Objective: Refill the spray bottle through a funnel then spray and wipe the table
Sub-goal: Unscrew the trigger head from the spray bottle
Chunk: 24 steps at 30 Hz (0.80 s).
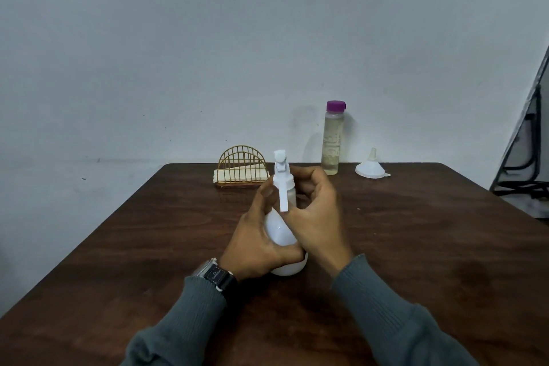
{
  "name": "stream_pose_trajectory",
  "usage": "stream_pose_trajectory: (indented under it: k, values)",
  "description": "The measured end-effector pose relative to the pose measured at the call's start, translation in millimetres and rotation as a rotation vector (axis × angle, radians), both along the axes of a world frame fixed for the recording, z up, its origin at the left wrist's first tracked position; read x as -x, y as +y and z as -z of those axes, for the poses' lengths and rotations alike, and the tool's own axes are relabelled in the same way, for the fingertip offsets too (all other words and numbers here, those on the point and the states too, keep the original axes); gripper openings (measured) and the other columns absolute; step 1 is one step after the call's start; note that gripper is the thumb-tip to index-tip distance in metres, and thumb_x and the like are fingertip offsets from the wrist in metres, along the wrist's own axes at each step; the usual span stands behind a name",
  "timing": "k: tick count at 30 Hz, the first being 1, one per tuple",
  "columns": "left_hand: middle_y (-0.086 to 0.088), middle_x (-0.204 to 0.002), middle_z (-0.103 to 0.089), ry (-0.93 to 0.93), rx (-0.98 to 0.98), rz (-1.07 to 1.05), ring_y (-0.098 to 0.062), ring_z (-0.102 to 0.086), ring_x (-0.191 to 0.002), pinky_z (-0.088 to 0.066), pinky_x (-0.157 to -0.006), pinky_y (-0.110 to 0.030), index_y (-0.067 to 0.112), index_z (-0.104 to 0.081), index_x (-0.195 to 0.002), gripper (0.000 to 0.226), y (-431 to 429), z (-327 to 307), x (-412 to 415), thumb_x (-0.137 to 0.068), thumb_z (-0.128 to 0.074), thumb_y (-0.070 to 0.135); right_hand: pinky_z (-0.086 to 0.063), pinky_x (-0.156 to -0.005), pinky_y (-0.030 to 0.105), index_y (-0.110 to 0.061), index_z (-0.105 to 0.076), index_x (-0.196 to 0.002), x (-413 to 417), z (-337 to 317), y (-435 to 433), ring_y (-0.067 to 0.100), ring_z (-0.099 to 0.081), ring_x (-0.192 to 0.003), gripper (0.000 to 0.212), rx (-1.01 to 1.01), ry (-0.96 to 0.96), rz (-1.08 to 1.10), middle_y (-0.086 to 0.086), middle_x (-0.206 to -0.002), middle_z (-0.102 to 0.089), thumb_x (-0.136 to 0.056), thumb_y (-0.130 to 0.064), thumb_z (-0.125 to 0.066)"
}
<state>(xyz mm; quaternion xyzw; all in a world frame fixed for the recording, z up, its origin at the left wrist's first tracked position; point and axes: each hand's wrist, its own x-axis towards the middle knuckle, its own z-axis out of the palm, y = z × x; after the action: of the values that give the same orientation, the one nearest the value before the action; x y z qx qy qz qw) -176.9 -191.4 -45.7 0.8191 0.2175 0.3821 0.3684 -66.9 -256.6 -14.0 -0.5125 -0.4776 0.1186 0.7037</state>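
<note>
In the middle of the table, the left hand wraps the spray bottle to steady it while the right hand curls round its cap, likely to unscrew it; the funnel and refill bottle wait at the far edge.
</note>
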Motion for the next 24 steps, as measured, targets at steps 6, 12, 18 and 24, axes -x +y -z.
stream_pose_trajectory:
  k: [6,12,18,24]
  values:
    - [0.015,-0.132,-0.064,-0.004,0.022,-0.002,-0.007,-0.064,-0.119,-0.055,-0.099,-0.043,0.042,-0.023,-0.154,0.117,2,1,-1,-0.058,-0.086,0.021,-0.06,-0.071,0.027,-0.027,-0.065,-0.099,-1,-1,2,0.002,-0.073,-0.084,0.02,0.012,-0.043,0.076,-0.016,-0.088,-0.075,-0.088,-0.037,-0.08]
    - [0.02,-0.136,-0.061,-0.018,0.026,0.022,-0.004,-0.065,-0.118,-0.056,-0.096,-0.031,0.042,-0.021,-0.155,0.118,3,1,-2,-0.06,-0.088,0.021,-0.061,-0.083,0.042,-0.025,-0.069,-0.11,-4,-3,-2,0.008,-0.075,-0.09,0.018,0.075,-0.063,0.0,-0.004,-0.096,-0.078,-0.101,-0.039,-0.062]
    - [0.014,-0.125,-0.067,-0.036,0.013,0.041,-0.008,-0.067,-0.114,-0.057,-0.09,-0.024,0.039,-0.031,-0.149,0.105,4,0,-3,-0.064,-0.09,0.02,-0.059,-0.075,0.023,-0.027,-0.072,-0.108,-9,-8,-2,0.006,-0.074,-0.091,0.036,0.07,-0.106,0.009,-0.01,-0.097,-0.077,-0.079,-0.042,-0.086]
    - [0.016,-0.132,-0.063,-0.038,0.013,0.054,-0.007,-0.067,-0.114,-0.059,-0.092,-0.035,0.041,-0.024,-0.153,0.112,6,0,-3,-0.066,-0.092,0.022,-0.062,-0.075,0.043,-0.017,-0.076,-0.093,-15,-16,-2,0.019,-0.076,-0.084,0.015,0.092,0.013,-0.038,0.004,-0.087,-0.079,-0.097,-0.031,-0.071]
